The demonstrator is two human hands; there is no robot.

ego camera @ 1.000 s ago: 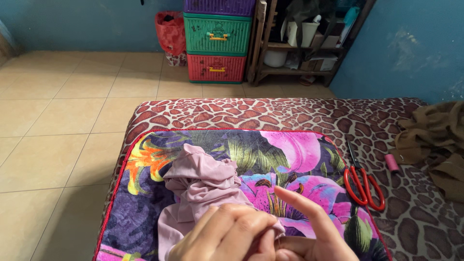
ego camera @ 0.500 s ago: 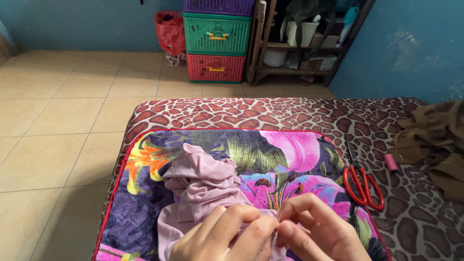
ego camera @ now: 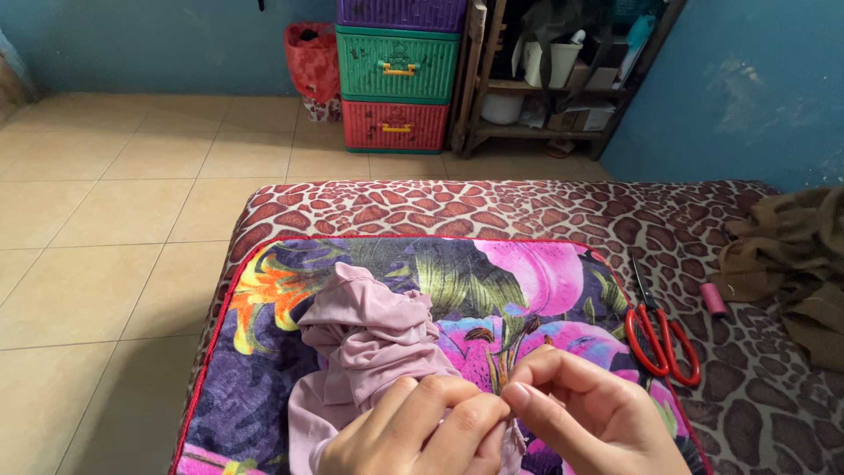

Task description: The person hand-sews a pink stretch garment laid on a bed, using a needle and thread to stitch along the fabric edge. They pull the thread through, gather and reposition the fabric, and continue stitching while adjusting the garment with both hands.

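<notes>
- The left hand (ego camera: 422,427) is pinching the near edge of the cloth (ego camera: 369,339), a soft mauve fabric, with its fingers curled tight over the fold.
- The right hand (ego camera: 589,418) is closing thumb and forefinger against the left hand's fingertips at that same edge; whether it is also gripping a needle or thread there, I cannot tell.
- The cloth is lying bunched on the cushion (ego camera: 527,273), a bright floral one, its crumpled bulk sitting just beyond the hands and its near end running under them.
- It is looking light, thin and limp, probably a little slippery, so it is likely sagging and shifting wherever it is not pinned.
- A hold close to the worked spot, along a folded edge, is seeming the surest place, with the loose heap left resting on the cushion.
- Scissors (ego camera: 661,334) with red handles are lying near the cushion's right edge, a pink spool (ego camera: 713,299) farther right, and a brown cloth (ego camera: 796,264) beyond it.
</notes>
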